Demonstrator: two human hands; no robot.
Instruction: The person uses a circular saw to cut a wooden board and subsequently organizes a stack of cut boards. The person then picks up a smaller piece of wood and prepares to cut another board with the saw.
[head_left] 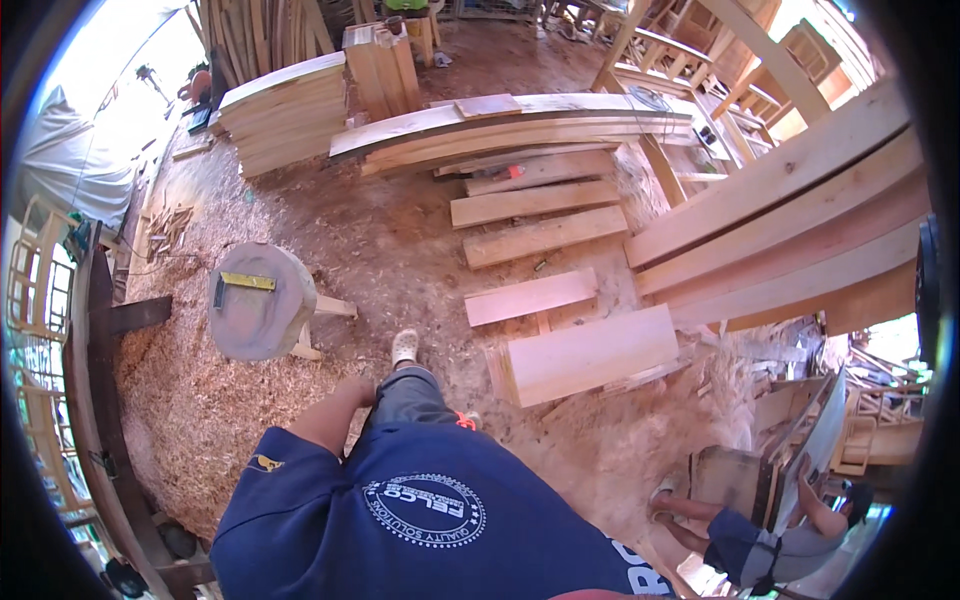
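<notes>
Yellow-and-dark square (248,282) on round-topped stool (262,328), ahead-left of left hand (358,390); long yellow side roughly crosswise. Pale boards (592,356) on ground (395,235), right of same hand, likewise crosswise. Left hand: beside leg (412,397), apart from stool; grip, cannot tell. Right hand: out of view.

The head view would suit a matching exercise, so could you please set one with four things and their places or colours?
1. Square tool
2. Camera wearer's shirt
3. Wood shavings
4. Large sheet

A. Dark blue with pale print
B. At the picture's upper left, whitish
C. Lying on the round stool
D. Spread beside the stool

Pairs: 1-C, 2-A, 3-D, 4-B
</notes>
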